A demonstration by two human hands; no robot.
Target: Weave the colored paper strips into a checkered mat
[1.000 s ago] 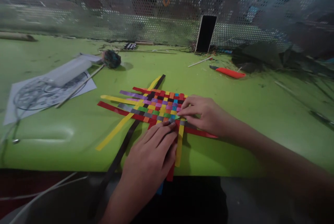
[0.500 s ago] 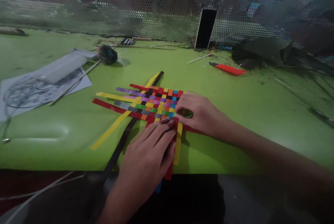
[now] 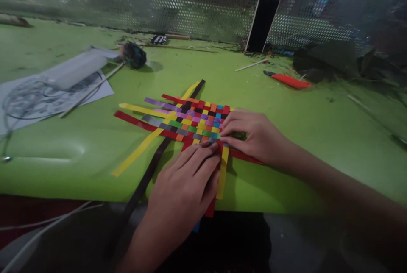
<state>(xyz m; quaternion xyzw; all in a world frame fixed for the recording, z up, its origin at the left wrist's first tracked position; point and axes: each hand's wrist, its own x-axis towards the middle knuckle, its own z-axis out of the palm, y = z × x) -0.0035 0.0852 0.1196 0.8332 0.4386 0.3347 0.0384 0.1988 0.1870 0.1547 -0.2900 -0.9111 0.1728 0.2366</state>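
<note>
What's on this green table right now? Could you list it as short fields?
Left hand: flat on the near edge of the woven paper mat
Right hand: fingertips at the mat's right edge, on a green strip
Loose ends: long yellow strip, dark strip
Table: printed sheet, red-handled tool, phone leaning on mesh

Green table [image 3: 318, 129]; woven paper strips [image 3: 190, 120], printed sheet [image 3: 47, 99], perhaps a knife [image 3: 288, 80].
</note>
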